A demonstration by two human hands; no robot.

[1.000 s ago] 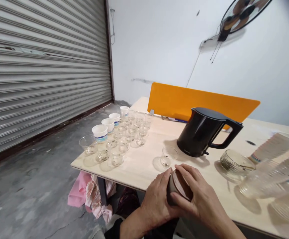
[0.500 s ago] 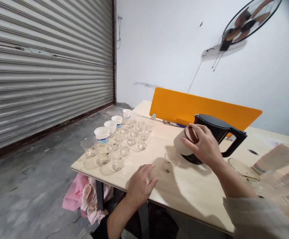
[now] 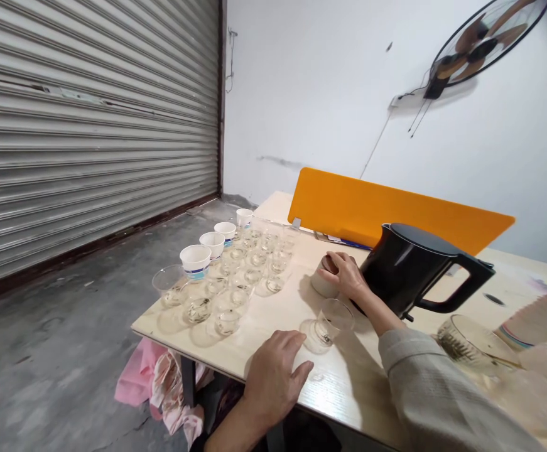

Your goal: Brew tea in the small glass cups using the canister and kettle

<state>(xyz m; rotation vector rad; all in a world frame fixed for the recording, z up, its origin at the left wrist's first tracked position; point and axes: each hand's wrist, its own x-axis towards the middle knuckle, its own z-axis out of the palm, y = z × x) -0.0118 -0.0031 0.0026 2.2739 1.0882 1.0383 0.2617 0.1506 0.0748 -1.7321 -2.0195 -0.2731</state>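
Observation:
My right hand [image 3: 351,279] grips the top of a small cream jar [image 3: 320,287] with a brown top, resting on the table left of the black electric kettle [image 3: 402,270]. Most of the jar's top is hidden by my fingers. A clear plastic cup [image 3: 336,318] with a few dark bits in its bottom stands in front of the jar. Over the table's front edge, my left hand [image 3: 277,373] is open and holds nothing, its fingers just left of that cup.
Rows of clear cups [image 3: 227,321] with dark bits fill the table's left side, beside several white paper cups [image 3: 195,260]. An orange divider [image 3: 395,204] stands behind the kettle. On the right are a glass bowl [image 3: 471,342] of dark leaves and stacked cups [image 3: 541,317].
My right hand has brought the jar left and down from in front of the kettle onto the table. My left hand remains open near the clear cup. The view has shifted slightly.

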